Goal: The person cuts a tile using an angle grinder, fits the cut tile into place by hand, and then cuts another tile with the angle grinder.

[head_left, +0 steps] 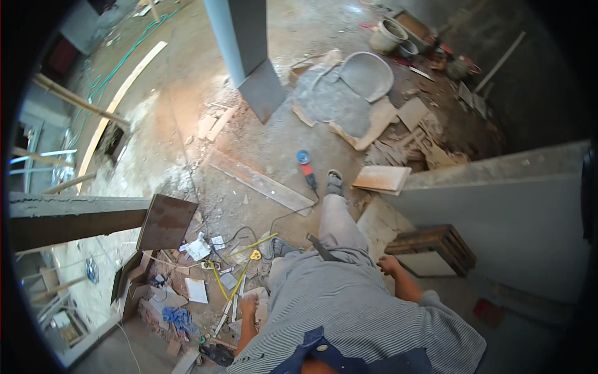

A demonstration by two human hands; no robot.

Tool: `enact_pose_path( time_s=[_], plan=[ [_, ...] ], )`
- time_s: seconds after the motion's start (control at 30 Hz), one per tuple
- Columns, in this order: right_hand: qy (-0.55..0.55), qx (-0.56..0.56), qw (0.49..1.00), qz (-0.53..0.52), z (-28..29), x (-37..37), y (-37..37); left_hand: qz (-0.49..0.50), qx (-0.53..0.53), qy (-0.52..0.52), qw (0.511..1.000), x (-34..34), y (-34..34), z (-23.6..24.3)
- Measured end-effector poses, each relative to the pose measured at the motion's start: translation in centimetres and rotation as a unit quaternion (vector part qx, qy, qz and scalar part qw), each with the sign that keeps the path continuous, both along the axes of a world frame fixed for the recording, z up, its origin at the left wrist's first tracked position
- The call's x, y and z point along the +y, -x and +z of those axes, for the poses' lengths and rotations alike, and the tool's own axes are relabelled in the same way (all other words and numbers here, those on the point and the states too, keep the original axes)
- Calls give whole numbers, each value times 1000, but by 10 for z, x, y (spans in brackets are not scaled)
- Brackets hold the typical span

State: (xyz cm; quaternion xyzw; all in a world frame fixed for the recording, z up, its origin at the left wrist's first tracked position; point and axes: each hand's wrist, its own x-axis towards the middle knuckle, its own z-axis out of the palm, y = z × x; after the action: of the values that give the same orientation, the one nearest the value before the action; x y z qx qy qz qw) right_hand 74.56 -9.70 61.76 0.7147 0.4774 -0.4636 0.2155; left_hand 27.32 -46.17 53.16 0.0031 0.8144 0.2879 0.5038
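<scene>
My left hand (249,305) hangs low at my side, its fingers curled in with nothing seen in them. White strips (222,319) lie on the littered floor near it. On my other side my right hand (390,266) hangs by my thigh, loosely bent, fingers a little apart and holding nothing visible. A wooden crate-like box (458,248) with a pale front panel stands beyond it. Ahead of my forward foot lies an angle grinder (306,168) with a red body and a blue disc. A yellow tape measure (255,255) rests by my other foot.
A long board (261,181) lies across the floor ahead, near a pillar (249,62). Tile pieces (196,290), a blue cloth (180,319) and cables (240,234) clutter the left. A low wall (498,206) runs along the right. Farther off are a cement-coated sheet (330,93) and buckets (387,35).
</scene>
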Motion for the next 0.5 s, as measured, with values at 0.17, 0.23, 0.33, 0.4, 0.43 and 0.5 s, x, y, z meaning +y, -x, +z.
enact_pose_path(
  time_s=[0.17, 0.23, 0.33, 0.4, 0.43, 0.5],
  plan=[
    [-39, 32, 986, 158, -34, 168, 36, -71, 176, -20, 982, 193, 86, -1],
    [-116, 103, 983, 95, -58, 254, 77, -43, 190, -49, 980, 292, 116, 1],
    [-136, 161, 943, 258, -91, 385, 144, -36, 237, -79, 967, 448, 132, 7],
    [-128, 199, 950, 202, -107, 422, 177, 5, 201, -124, 972, 545, 120, 10],
    [-152, 223, 953, 136, -115, 443, 190, 48, 170, -173, 969, 589, 109, 8],
    [-82, 230, 950, 194, -130, 461, 202, 17, 119, -188, 975, 657, 84, -1]
  ],
)
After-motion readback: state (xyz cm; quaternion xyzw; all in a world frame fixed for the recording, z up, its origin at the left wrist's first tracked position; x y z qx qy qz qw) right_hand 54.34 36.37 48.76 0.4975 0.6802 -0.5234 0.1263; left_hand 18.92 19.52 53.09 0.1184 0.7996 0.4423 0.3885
